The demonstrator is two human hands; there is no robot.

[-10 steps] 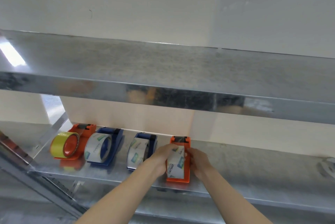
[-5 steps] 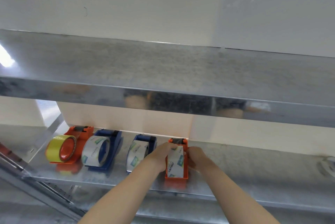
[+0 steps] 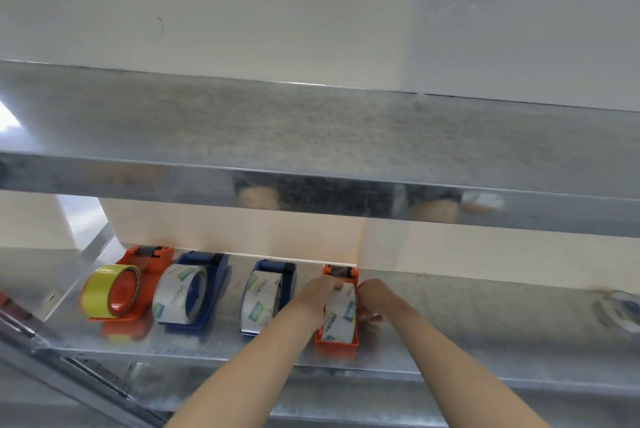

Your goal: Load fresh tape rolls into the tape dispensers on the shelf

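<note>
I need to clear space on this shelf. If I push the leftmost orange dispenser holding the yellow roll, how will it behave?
The orange dispenser would probably slide, not tip: its flat base sits on the smooth metal shelf. It looks like light plastic. The yellow roll stands on edge and might roll out if jolted.

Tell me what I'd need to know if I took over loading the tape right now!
Left hand: grips the top of the white roll sitting in the right orange dispenser.
Right hand: fingers curled at the same roll's right side.
Done: left orange dispenser holds a yellow roll; left blue dispenser holds a printed roll; right blue dispenser holds another.
Left: probably just seat this last roll and lead its end to the cutter.
</note>
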